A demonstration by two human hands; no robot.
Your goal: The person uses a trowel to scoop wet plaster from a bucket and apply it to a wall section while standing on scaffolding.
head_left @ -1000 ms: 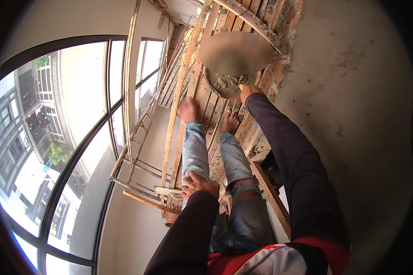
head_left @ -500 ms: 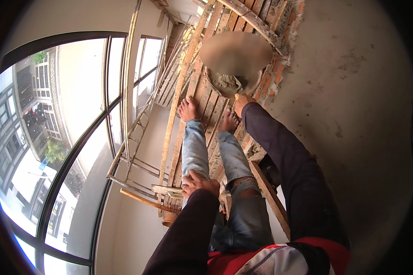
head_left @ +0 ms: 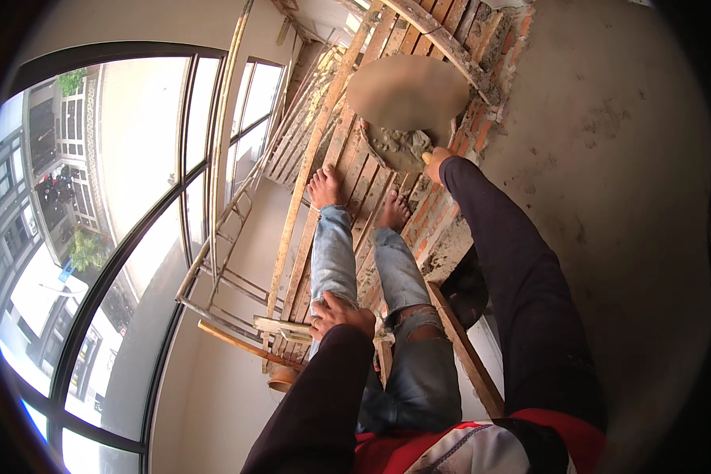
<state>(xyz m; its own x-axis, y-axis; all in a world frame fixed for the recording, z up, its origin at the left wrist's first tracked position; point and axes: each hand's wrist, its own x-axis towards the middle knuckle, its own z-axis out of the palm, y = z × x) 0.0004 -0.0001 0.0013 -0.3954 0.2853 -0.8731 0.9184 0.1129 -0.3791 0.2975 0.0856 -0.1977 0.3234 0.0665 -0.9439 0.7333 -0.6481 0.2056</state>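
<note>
Since half a second ago, our right hand (head_left: 438,164) has shifted rightward and slightly farther from us, carrying the tool (head_left: 426,158) by its pale handle, fingers closed around it. Our left hand (head_left: 344,318) stays on the left leg of our worn jeans (head_left: 336,265), fingers bent over the cloth; beside it is a wooden board (head_left: 280,325), and we cannot tell whether the hand has hold of it. Farther out, our bare feet (toes pointing away) rest on the planks (head_left: 363,189). Beyond them sits the tub (head_left: 369,150) of wet mortar (head_left: 391,144), the tool's handle at its near right side; its working end is probably down among the lumps. A blurred oval (head_left: 407,91) covers the tub's far part.
</note>
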